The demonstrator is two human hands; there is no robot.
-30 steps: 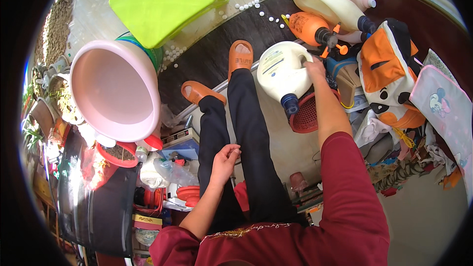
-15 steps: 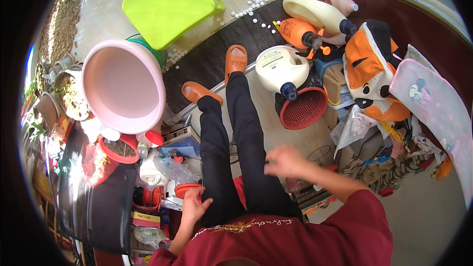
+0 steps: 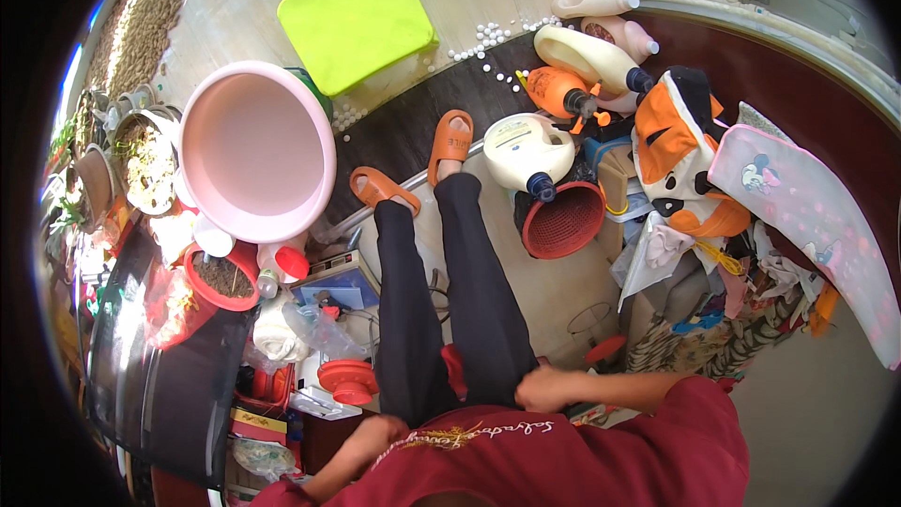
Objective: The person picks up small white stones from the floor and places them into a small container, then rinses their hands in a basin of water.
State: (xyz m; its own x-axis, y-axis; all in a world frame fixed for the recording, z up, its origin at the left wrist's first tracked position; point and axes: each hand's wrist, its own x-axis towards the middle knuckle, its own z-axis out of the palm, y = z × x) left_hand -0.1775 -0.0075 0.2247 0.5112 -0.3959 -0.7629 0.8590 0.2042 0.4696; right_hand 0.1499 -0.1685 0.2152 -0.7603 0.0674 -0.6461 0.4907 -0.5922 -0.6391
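One cream jug (image 3: pixel 526 152) is set down far, beside the red basket (image 3: pixel 565 222); no handling shows. Near, your right hand (image 3: pixel 546 389) looks closed, empty, at your trousers (image 3: pixel 483 291); your left hand (image 3: pixel 373 437) I cannot tell.

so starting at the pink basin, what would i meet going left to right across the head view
Pink basin, left orange slipper, right orange slipper, cream jug, orange-and-white animal-face item, pink-edged sheet.

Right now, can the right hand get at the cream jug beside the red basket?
Probably yes, stretching forward: the right hand is by the right thigh, and nothing covers the cream jug, though the red basket sits close to its cap.
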